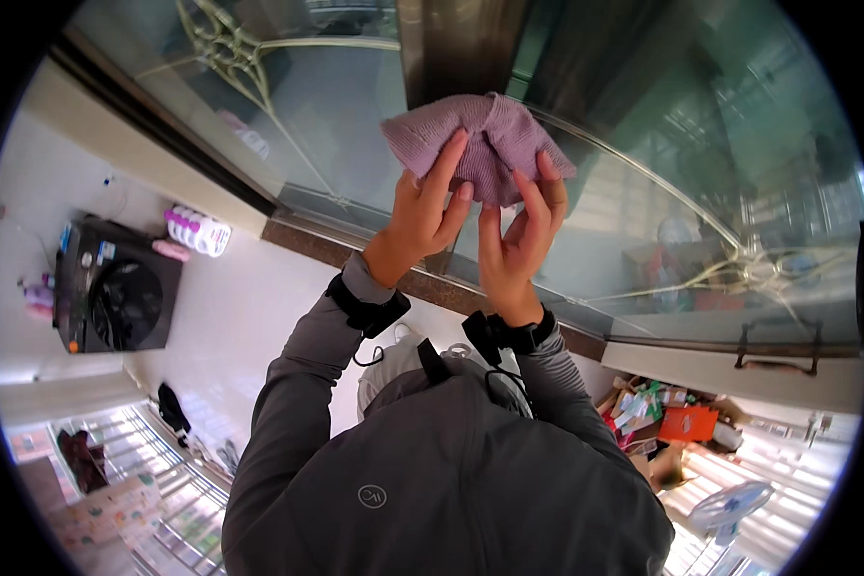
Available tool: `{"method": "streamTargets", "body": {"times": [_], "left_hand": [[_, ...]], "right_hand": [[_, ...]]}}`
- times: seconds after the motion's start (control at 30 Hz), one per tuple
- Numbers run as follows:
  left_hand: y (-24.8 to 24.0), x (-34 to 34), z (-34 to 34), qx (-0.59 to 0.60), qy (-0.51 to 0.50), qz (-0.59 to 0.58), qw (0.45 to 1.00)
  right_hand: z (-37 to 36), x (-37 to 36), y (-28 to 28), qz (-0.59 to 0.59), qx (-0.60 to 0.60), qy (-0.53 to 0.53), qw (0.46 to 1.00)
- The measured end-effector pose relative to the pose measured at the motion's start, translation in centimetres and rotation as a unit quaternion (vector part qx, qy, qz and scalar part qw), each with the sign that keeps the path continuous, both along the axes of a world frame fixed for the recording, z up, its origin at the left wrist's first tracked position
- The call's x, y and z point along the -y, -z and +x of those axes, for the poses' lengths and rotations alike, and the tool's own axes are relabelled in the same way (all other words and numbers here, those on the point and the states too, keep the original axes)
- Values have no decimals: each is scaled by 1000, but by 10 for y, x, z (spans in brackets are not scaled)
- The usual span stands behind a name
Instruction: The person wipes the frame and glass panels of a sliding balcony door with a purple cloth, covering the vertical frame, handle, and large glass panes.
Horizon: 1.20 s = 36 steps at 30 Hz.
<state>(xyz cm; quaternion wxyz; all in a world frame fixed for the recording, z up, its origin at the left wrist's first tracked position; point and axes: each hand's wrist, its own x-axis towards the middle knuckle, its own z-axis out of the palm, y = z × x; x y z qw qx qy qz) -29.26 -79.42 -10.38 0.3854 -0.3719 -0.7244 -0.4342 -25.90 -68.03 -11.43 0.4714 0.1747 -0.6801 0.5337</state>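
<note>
A folded purple ribbed cloth (494,134) is held up between my two hands, in front of a glass sliding door (586,230) with a dark metal frame. My left hand (432,206) grips its left lower side, the index finger lying over the fabric. My right hand (528,226) has its fingers bent against the lower right part. The cloth is bunched at the middle, and its two ends stick out to the sides. Whether it touches the door cannot be told. Both wrists wear black bands.
A dark front-loading washing machine (120,288) stands at the left, with white and purple bottles (198,231) beside it. Cardboard and an orange box (688,423) are heaped at the lower right, near a fan (730,504). A door handle (778,350) juts out at the right.
</note>
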Motion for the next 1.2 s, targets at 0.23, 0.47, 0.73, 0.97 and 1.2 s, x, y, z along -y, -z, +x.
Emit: {"method": "streamTargets", "body": {"times": [0.23, 0.47, 0.73, 0.97, 1.2], "left_hand": [[17, -46, -9, 92, 127, 33, 987], [84, -73, -13, 27, -30, -113, 993], [-76, -66, -42, -56, -78, -78, 992], [-1, -88, -22, 28, -117, -116, 986], [-146, -91, -45, -124, -202, -86, 968]], "right_hand": [[4, -51, -20, 222, -55, 111, 967], [-11, -70, 42, 255, 18, 201, 946], [-41, -51, -147, 257, -115, 275, 919], [-34, -76, -29, 317, -57, 296, 899], [-45, -78, -211, 328, -162, 234, 901]]}}
